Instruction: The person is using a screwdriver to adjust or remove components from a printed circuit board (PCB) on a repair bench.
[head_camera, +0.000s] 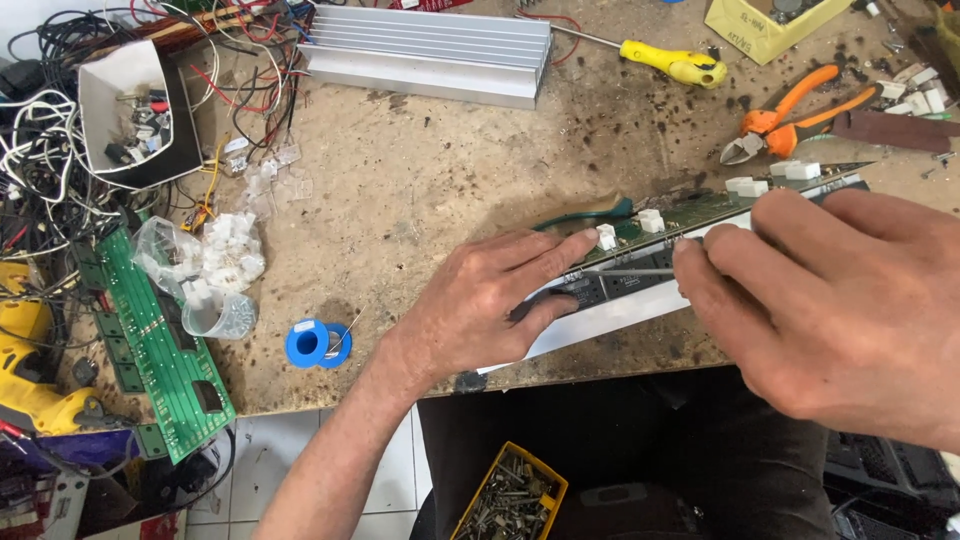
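Observation:
A long green circuit board with white connectors stands on edge near the workbench's front edge, over a white strip. My left hand grips the board's left end, fingers along its top edge and thumb below. My right hand holds a thin metal tool, pinched at its right end; the shaft lies along the board's face and points left toward my left fingertips.
Orange pliers and a yellow screwdriver lie behind the board. An aluminium heatsink is at the back. A blue solder spool, a bag of white connectors, another green board and tangled wires fill the left. A yellow box of screws sits below the bench.

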